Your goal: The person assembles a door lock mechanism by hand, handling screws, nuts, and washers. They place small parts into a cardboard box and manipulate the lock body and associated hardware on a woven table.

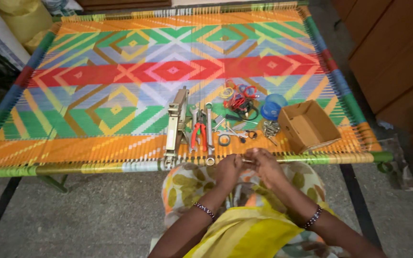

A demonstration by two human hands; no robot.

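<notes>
1 view only: head camera, worn by seated person, looks steeply down and forward. Near bottom edge: own forearms, left hand and right hand, close to lens above lap. Beyond them, woven cot fills most of frame, its near rail crossing lower third, far rail at top edge. Wide lens bends cot edges. Grey floor below; wooden cabinet at right.

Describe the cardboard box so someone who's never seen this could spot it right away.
Start at the big woven cot with its bright diamond pattern. Along its near edge lies a cluster of tools; the cardboard box sits at the right end of that cluster. It is the only open, empty brown carton, just right of a round blue container.
</notes>
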